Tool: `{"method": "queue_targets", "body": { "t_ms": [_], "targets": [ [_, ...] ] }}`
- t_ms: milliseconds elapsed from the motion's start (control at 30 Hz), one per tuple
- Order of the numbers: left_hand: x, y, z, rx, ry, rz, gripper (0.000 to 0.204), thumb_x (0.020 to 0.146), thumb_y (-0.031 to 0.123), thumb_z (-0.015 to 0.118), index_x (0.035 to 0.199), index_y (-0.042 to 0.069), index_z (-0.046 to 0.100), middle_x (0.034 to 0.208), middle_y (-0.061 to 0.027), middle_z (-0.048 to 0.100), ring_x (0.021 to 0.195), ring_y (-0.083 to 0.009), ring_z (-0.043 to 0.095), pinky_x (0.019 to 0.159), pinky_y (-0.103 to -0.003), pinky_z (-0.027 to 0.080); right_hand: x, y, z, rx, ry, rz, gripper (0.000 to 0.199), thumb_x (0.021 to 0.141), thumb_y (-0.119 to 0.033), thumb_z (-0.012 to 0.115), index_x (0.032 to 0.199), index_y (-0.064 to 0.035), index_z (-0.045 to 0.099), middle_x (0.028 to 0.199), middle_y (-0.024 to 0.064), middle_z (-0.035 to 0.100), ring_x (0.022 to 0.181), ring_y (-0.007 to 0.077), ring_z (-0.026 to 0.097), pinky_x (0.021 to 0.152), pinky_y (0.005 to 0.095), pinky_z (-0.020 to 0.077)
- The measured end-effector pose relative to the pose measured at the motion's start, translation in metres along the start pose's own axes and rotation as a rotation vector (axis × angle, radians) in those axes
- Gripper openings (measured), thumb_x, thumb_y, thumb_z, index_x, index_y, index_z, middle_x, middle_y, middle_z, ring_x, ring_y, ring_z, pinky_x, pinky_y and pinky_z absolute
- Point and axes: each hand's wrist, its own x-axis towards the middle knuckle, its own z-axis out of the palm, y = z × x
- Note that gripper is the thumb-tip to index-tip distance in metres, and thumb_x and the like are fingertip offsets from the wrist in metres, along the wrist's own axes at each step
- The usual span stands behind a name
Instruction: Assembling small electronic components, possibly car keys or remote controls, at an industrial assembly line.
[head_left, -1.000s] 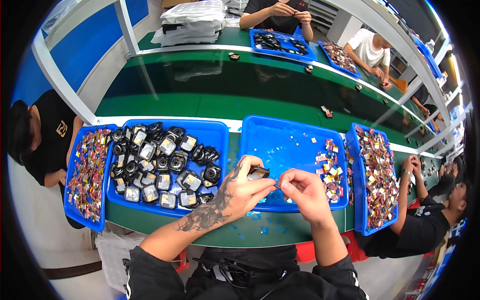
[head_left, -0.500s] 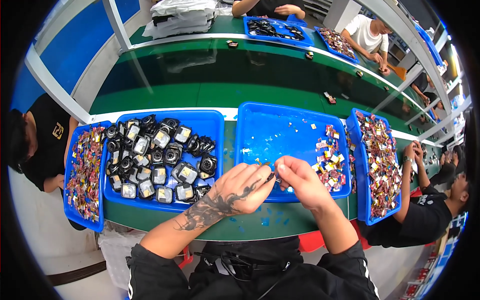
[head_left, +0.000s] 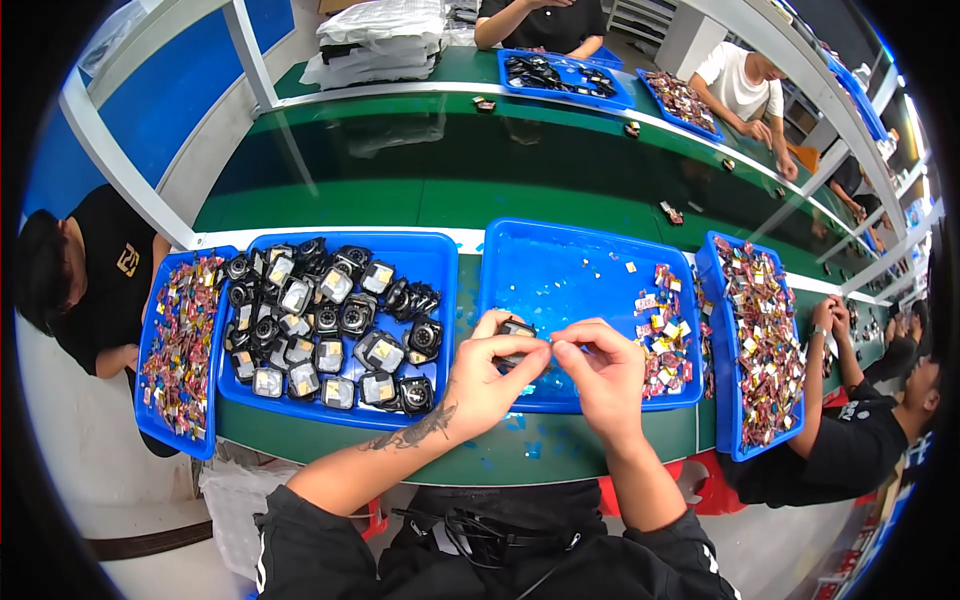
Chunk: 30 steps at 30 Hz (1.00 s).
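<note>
My left hand (head_left: 482, 385) is closed around a black watch case (head_left: 516, 329), of which only the upper part shows between the fingers. Close against it, my right hand (head_left: 606, 378) has thumb and forefinger pinched together at the left thumb tip. Whatever that pinch holds is too small and covered to name. Both hands hover over the near edge of a blue tray (head_left: 540, 240) with blue film scraps and small pink-and-white circuit pieces (head_left: 665, 335) in it. Left of it, another blue tray (head_left: 438, 250) holds many similar watch cases (head_left: 330, 320).
Narrow blue bins of small colourful parts stand at far left (head_left: 180, 345) and right (head_left: 760, 340). Beyond runs a green conveyor belt (head_left: 420, 205) with a small part (head_left: 671, 213) on it. Metal posts (head_left: 248, 55) rise beside it. Co-workers sit at left, right and across.
My left hand has turned, bringing the black watch case into view. The right fingers have drawn up to a pinch beside it. The whole view has shifted slightly.
</note>
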Motion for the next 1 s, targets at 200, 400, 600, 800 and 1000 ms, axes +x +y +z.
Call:
{"method": "queue_targets", "body": {
  "t_ms": [200,400,600,800,1000],
  "targets": [
    [0.002,0.002,-0.001,-0.146,-0.035,-0.039,0.032,0.089,-0.002,0.062,0.120,-0.003,0.061,0.109,-0.0084,0.055,0.102,-0.0145,0.055,0.085,-0.028,0.051,0.000,0.003,-0.007,-0.027,0.048,-0.011,0.011,0.086,0.004,0.065,0.096,0.0035,0.068,0.097,0.0084,0.064,0.085,0.0125,0.062,0.073,0.0226,0.0509],
    [0.007,-0.003,-0.004,-0.552,0.177,-0.127,0.043,0.088,-0.004,0.062,0.128,-0.006,0.049,0.118,-0.0123,0.058,0.097,-0.0133,0.062,0.083,-0.025,0.053,-0.006,-0.007,-0.014,0.132,-0.041,0.170,0.013,0.088,0.004,0.062,0.100,0.0029,0.068,0.099,0.0090,0.064,0.085,0.0122,0.063,0.075,0.0235,0.0526],
    [0.004,-0.003,-0.002,-0.535,0.171,-0.211,0.020,0.087,0.000,0.065,0.106,-0.004,0.062,0.099,-0.0109,0.069,0.088,-0.0136,0.066,0.081,-0.026,0.055,-0.010,-0.017,-0.003,-0.119,-0.090,0.054,0.016,0.089,0.003,0.061,0.104,0.0019,0.067,0.094,0.0087,0.064,0.083,0.0129,0.063,0.074,0.0248,0.0542],
    [0.000,0.013,0.004,-0.549,0.110,-0.284,0.020,0.093,0.003,0.058,0.111,-0.005,0.061,0.104,-0.0115,0.067,0.093,-0.0134,0.065,0.085,-0.027,0.054,-0.012,-0.010,0.007,-0.279,-0.018,0.000,0.011,0.086,0.002,0.065,0.096,0.0027,0.067,0.090,0.0082,0.067,0.079,0.0114,0.064,0.070,0.0231,0.0521],
    [-0.006,0.007,-0.009,-0.483,-0.150,-0.225,0.028,0.097,0.008,0.053,0.122,-0.004,0.056,0.108,-0.0097,0.066,0.101,-0.0124,0.062,0.088,-0.027,0.050,-0.007,-0.017,0.004,-0.301,0.054,0.005,0.011,0.083,0.001,0.069,0.094,0.0019,0.068,0.085,0.0064,0.069,0.071,0.0092,0.062,0.064,0.0228,0.0501]
  ]
}}
